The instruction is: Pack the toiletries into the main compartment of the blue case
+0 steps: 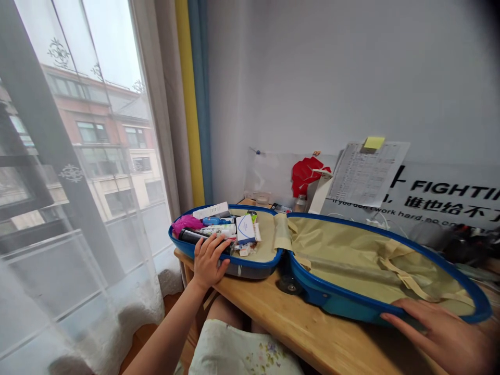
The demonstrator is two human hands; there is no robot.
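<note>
A blue hard-shell suitcase [336,292] lies open on the wooden desk, its beige lining facing up. My left hand [211,260] grips the front edge of the left half, fingers over the rim and thumb outside. At its fingertips lie a black cylinder [191,236], a white tube [222,229] and other small items. A white-and-blue box [245,229], a pink crumpled bag [185,224] and a long white box [211,210] are in the same half. My right hand [433,323] holds the front rim of the right half, whose beige straps [406,276] hang loose.
The desk [265,307] has its front edge just above my lap. A sheer curtain [89,234] covers the window on the left. Behind the suitcase are a white stand [320,192], clipped papers [355,169] and a lettered poster [449,192]. Dark clutter [464,245] sits far right.
</note>
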